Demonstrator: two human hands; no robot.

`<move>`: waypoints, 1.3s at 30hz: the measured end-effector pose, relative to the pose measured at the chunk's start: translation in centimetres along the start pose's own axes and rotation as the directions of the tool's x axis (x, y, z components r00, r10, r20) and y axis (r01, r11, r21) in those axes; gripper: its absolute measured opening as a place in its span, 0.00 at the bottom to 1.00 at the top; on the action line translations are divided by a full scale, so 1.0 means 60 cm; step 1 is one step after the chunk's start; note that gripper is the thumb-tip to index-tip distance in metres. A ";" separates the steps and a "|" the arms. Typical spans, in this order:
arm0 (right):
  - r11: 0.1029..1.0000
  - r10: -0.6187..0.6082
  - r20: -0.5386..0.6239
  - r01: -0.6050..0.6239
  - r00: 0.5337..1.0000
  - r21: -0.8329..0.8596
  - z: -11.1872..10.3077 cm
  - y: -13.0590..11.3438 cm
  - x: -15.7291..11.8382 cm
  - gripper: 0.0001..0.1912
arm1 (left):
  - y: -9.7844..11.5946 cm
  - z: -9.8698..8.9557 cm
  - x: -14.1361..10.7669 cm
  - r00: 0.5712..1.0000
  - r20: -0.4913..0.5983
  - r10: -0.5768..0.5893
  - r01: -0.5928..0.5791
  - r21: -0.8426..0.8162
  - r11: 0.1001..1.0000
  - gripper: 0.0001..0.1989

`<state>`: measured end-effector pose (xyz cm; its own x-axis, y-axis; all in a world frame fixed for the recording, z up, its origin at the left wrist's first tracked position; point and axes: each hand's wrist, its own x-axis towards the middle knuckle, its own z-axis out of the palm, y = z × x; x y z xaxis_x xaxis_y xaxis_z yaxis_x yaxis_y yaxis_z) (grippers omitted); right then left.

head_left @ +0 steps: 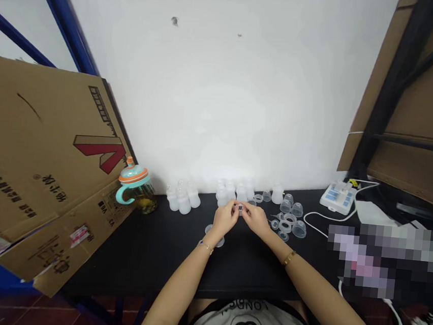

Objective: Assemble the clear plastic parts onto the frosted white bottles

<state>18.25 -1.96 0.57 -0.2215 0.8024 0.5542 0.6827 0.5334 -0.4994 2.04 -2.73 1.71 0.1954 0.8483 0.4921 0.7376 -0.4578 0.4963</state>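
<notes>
My left hand point(225, 217) and my right hand point(255, 219) meet above the black table, with their fingertips pinched on a small clear piece point(240, 208). It shows a dark spot in its middle, and its exact kind is too small to make out. Just beyond my fingers stand several frosted white bottles point(230, 189). Partly hidden behind my left wrist, clear round parts point(220, 242) lie on the table. To the right of my right hand are clear dome caps point(299, 229), translucent rings point(290, 218) and a teat-like part point(275, 224).
Several topped bottles point(184, 202) stand left of my hands, beside a teal-lidded jug point(137, 188). A large cardboard box point(48, 156) leans at the left. On the right lie a power strip point(337, 197) and its white cable point(313, 214). A white wall point(215, 96) closes the back.
</notes>
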 end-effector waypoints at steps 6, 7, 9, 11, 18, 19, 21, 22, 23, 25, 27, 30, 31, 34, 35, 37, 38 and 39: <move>1.000 0.004 0.004 -0.004 1.000 -0.004 -0.002 -0.002 0.000 0.17 | 0.001 -0.001 0.000 1.000 0.013 -0.015 0.015 0.002 1.000 0.11; 1.000 0.006 0.005 -0.006 1.000 -0.006 -0.002 -0.003 0.000 0.17 | 0.001 -0.001 0.000 1.000 0.013 -0.014 0.014 -0.001 1.000 0.10; 1.000 0.010 0.009 -0.010 1.000 -0.014 -0.003 -0.003 0.000 0.17 | 0.000 -0.001 0.000 1.000 0.007 -0.010 0.010 -0.010 1.000 0.10; 1.000 0.017 0.013 -0.016 1.000 -0.020 -0.004 -0.003 0.000 0.17 | -0.001 -0.001 0.000 1.000 0.002 -0.007 0.007 -0.017 1.000 0.10; 1.000 0.024 0.004 -0.023 1.000 -0.017 -0.005 -0.005 0.000 0.15 | 0.001 -0.002 0.001 1.000 -0.002 -0.015 0.015 -0.014 1.000 0.09; 1.000 0.022 0.004 -0.022 1.000 -0.011 -0.005 -0.006 0.000 0.16 | 0.002 -0.002 0.000 1.000 -0.001 -0.017 0.017 -0.014 1.000 0.09; 1.000 0.027 -0.001 -0.027 1.000 0.015 -0.005 -0.006 -0.001 0.16 | 0.004 -0.001 -0.001 1.000 0.001 -0.020 0.020 -0.011 1.000 0.10; 0.999 0.033 -0.004 -0.033 0.999 0.032 -0.005 -0.006 -0.001 0.16 | 0.005 -0.001 -0.002 1.000 0.004 -0.020 0.020 -0.007 1.000 0.10; 0.998 0.038 -0.006 -0.038 0.999 0.052 -0.005 -0.006 -0.002 0.16 | 0.005 0.000 -0.002 1.000 0.005 -0.019 0.019 0.000 1.000 0.11; 0.995 0.042 -0.005 -0.041 0.999 0.090 -0.005 -0.006 -0.002 0.17 | 0.006 0.001 -0.003 1.000 0.005 -0.015 0.015 0.021 1.000 0.12; 0.993 0.039 -0.002 -0.039 0.999 0.115 -0.004 -0.005 -0.002 0.17 | 0.005 0.001 -0.003 1.000 0.001 -0.014 0.014 0.046 0.999 0.12; 0.993 0.048 0.003 -0.048 0.999 0.112 -0.003 -0.004 -0.001 0.18 | 0.004 0.002 -0.003 1.000 0.000 -0.013 0.013 0.076 0.997 0.13; 0.993 0.051 0.005 -0.051 0.999 0.106 -0.003 -0.004 -0.001 0.18 | 0.003 0.002 -0.002 1.000 0.002 -0.012 0.012 0.085 0.996 0.13; 0.996 0.042 0.009 -0.043 0.999 0.079 0.000 -0.002 -0.001 0.18 | 0.002 0.002 -0.001 1.000 0.004 -0.016 0.016 0.102 0.995 0.12; 0.997 0.034 0.006 -0.035 0.999 0.072 0.000 -0.001 0.000 0.18 | 0.002 0.001 -0.001 1.000 0.003 -0.018 0.017 0.103 0.995 0.12; 0.998 0.019 0.001 -0.019 1.000 0.064 0.001 0.000 0.000 0.18 | 0.001 0.001 0.000 1.000 -0.002 -0.020 0.020 0.102 0.995 0.12; 0.998 0.014 -0.001 -0.014 1.000 0.064 0.000 0.000 0.000 0.18 | 0.001 0.001 0.001 1.000 -0.005 -0.021 0.021 0.101 0.995 0.12; 0.998 0.012 -0.003 -0.012 1.000 0.065 0.000 0.000 0.000 0.18 | 0.001 0.000 0.001 1.000 -0.007 -0.022 0.022 0.099 0.995 0.12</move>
<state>18.24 -1.94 0.58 -0.2115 0.8079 0.5500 0.6383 0.5403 -0.5483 2.12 -2.70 1.76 0.1748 0.8561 0.4864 0.8020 -0.4103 0.4341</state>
